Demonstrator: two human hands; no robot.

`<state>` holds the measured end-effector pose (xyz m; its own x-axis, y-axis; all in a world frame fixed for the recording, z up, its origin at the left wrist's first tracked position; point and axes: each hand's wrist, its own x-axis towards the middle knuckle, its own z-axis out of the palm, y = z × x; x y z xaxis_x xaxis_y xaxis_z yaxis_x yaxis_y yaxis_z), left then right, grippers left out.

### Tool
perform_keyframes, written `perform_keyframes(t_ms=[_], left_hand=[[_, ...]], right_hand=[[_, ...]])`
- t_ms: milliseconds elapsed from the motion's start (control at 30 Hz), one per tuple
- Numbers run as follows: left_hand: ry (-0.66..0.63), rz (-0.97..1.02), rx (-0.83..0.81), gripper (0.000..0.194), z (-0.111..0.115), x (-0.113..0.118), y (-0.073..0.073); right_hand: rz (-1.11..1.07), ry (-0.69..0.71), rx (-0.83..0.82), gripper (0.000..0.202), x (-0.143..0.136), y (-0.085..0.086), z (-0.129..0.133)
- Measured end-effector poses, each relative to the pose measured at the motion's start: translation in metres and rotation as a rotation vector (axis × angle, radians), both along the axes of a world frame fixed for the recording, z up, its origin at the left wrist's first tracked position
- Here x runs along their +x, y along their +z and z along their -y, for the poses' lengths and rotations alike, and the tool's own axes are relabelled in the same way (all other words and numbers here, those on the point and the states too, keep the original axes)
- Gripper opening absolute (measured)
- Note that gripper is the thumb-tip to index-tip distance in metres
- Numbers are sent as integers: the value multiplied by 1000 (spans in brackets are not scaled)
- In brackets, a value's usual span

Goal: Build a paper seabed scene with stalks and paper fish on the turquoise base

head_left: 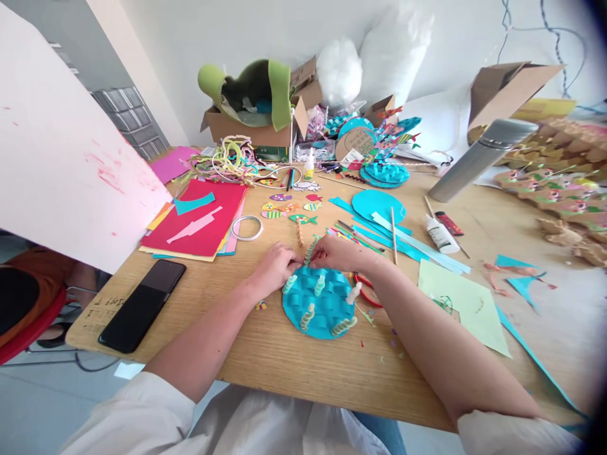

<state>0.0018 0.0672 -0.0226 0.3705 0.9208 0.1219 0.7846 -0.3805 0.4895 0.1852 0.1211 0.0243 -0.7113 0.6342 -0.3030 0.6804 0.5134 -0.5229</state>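
In front of me lies a round blue woven paper disc, with several pale green and whitish folded paper springs standing or leaning on it. My right hand is closed at the disc's far edge, its fingers pinching a green paper spring that stands upright. My left hand is at the far left of the disc, its fingers bent together by the foot of that spring; what lies between its fingertips is hidden. An orange folded paper spring lies just beyond, by several small paper fish.
Red-handled scissors lie partly under my right forearm. A phone, coloured paper sheets and a roll of tape are on the left. To the right are a glue bottle, a grey flask and a light green sheet.
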Motion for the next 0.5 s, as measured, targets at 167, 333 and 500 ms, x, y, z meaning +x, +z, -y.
perform_keyframes(t_ms=[167, 333, 500], left_hand=[[8, -10, -1, 14, 0, 0, 1], [14, -6, -7, 12, -1, -1, 0], [16, 6, -3, 10, -1, -2, -1]], right_hand=[[-10, -2, 23, 25, 1, -2, -3], [-18, 6, 32, 27, -1, 0, 0], [-48, -46, 55, 21, -4, -3, 3]])
